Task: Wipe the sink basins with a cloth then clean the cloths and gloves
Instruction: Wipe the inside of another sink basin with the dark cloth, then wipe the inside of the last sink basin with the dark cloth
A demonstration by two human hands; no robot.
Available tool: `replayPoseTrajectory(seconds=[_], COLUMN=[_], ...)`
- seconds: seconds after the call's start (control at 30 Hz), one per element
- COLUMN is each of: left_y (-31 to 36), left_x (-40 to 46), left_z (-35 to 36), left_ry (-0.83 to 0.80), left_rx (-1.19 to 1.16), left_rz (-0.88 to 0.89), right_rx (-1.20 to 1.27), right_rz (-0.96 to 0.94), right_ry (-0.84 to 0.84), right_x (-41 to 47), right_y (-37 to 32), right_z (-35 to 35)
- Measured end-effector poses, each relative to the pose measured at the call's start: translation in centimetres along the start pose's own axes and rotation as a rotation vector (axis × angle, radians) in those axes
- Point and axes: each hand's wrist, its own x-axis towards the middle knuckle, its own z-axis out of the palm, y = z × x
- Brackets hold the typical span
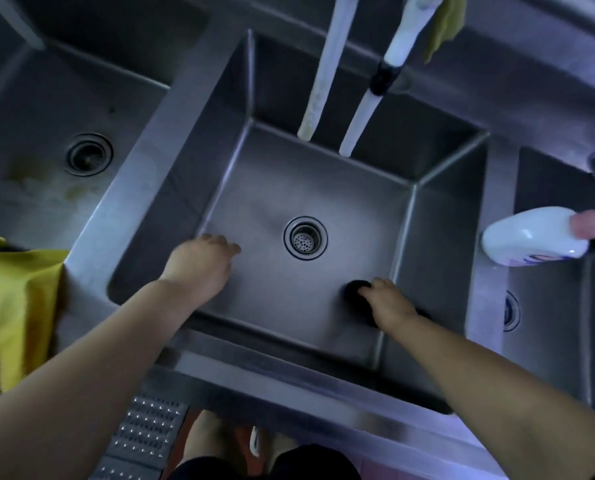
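Observation:
I look down into the middle steel sink basin [438, 237], with a round drain strainer [305, 238] in its floor. My right hand [389, 303] presses a dark scrubbing pad [353, 289] against the basin floor near the front right corner. Down by the left wall of the same basin, my left hand [201, 261] rests with fingers spread and holds nothing. A yellow cloth [15, 299] lies over the sink edge at the far left. Another yellowish cloth [445, 22] hangs at the back beside the taps.
Two white tap hoses [323, 71] hang over the basin's back. A stained left basin [47, 109] and a right basin [548, 306] flank it. A white detergent bottle [531, 237] with pink cap lies on the right divider. A metal floor grate [143, 441] sits below.

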Motion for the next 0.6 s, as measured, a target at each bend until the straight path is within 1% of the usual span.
replayPoseTrajectory(seconds=[0.13,0.17,0.27,0.33,0.43,0.53,0.6], left_y=[2.0,2.5,4.1,4.8,5.3,4.8,4.1], left_x=[-5.1,-6.3,-9.4,-11.2,-13.7,-15.6,-16.6], left_z=[-0.7,-0.9,-2.0,-3.2,-5.5,-7.7,-9.0], left_ry=[0.039,0.053,0.069,0.091,0.169,0.242,0.275], left_rx=[-0.04,-0.038,-0.022,-0.046,-0.191,-0.441,-0.578], left_rz=[0.015,0.021,0.052,0.058,-0.023,-0.156,-0.198], right_rx=[0.374,0.418,0.457,0.504,0.573,0.658,0.692], right_rz=[0.066,0.054,-0.078,-0.15,-0.226,-0.302,-0.346], right_ry=[0.145,0.188,0.326,0.386,0.457,0.52,0.539], right_x=[-4.0,-5.0,-8.3,-10.6,-13.5,-15.7,-16.7], right_y=[-3.0,-4.0,-7.5,-10.0,-13.6,-16.9,-19.1], right_z=[-2.1,-2.8,-5.2,-6.8,-8.7,-10.1,-11.0])
